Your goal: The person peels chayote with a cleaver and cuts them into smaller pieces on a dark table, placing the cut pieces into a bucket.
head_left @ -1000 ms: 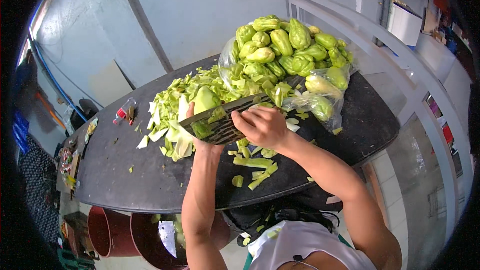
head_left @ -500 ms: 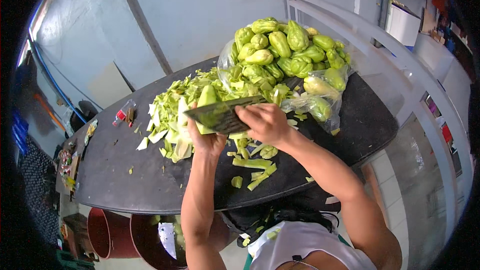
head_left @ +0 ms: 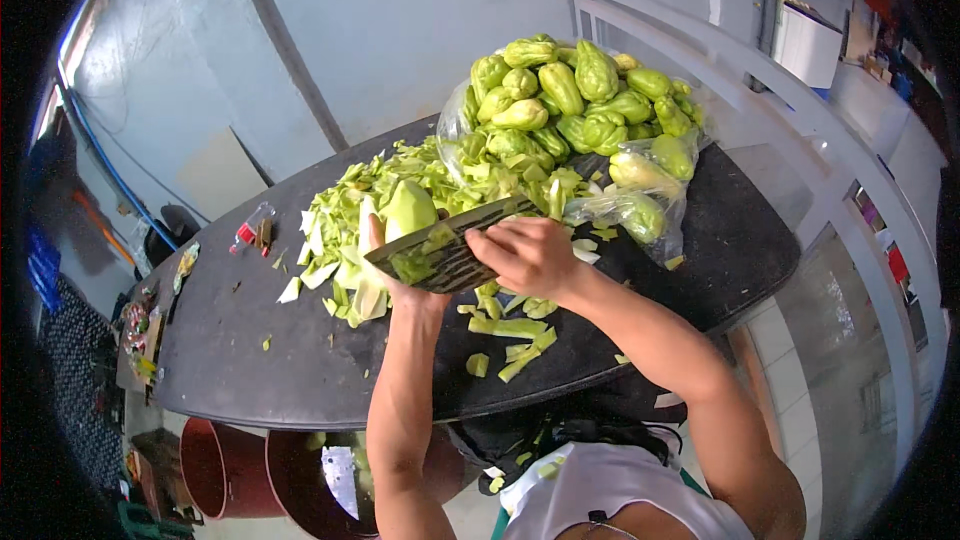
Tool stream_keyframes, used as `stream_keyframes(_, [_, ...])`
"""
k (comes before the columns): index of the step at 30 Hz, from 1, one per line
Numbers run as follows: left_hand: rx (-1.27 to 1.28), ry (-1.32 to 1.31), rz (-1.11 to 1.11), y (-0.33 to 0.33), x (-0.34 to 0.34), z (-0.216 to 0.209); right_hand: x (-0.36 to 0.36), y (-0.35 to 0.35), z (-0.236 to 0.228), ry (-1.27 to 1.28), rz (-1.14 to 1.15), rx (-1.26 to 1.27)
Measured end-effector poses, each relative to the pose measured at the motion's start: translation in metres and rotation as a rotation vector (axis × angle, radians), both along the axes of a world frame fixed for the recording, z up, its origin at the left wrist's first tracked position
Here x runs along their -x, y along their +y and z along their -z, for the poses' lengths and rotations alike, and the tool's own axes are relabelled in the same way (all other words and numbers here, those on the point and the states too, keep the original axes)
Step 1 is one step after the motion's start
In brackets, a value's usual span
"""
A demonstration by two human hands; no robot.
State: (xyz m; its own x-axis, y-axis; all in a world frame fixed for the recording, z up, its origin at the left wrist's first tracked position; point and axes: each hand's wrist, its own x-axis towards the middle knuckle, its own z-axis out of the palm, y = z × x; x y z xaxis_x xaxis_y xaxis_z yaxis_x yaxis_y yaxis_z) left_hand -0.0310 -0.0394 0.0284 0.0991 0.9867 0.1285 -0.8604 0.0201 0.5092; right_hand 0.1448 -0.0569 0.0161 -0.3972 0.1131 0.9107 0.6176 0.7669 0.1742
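While our right hand [head_left: 525,258] grips knife [head_left: 450,248], blade hides part of squash [head_left: 410,208] our left hand [head_left: 416,299] holds.

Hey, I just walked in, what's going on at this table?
Someone at the dark table has a pale green vegetable in the left hand and a wide-bladed knife in the right hand. The blade crosses in front of the vegetable, hiding part of it. A heap of cut green pieces lies just beyond the hands, with whole green vegetables piled in a clear plastic bag behind it.
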Motion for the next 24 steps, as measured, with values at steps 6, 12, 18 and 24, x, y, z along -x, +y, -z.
stream_keyframes(6, [-0.01, 0.094, 0.145, 0.003, -0.004, 0.0, -0.005, -0.003, -0.004, -0.084, 0.163, -0.048])
stream_keyframes(12, [-0.136, 0.085, 0.12, 0.004, 0.004, 0.005, 0.006, -0.019, -0.012, -0.141, 0.083, -0.121])
stream_keyframes(18, [-0.11, 0.033, 0.25, 0.005, -0.001, -0.003, -0.016, 0.031, 0.013, 0.05, 0.184, 0.323])
stream_keyframes(24, [-0.04, 0.039, 0.149, -0.001, 0.001, -0.001, -0.011, 0.006, 0.001, 0.027, 0.085, 0.096])
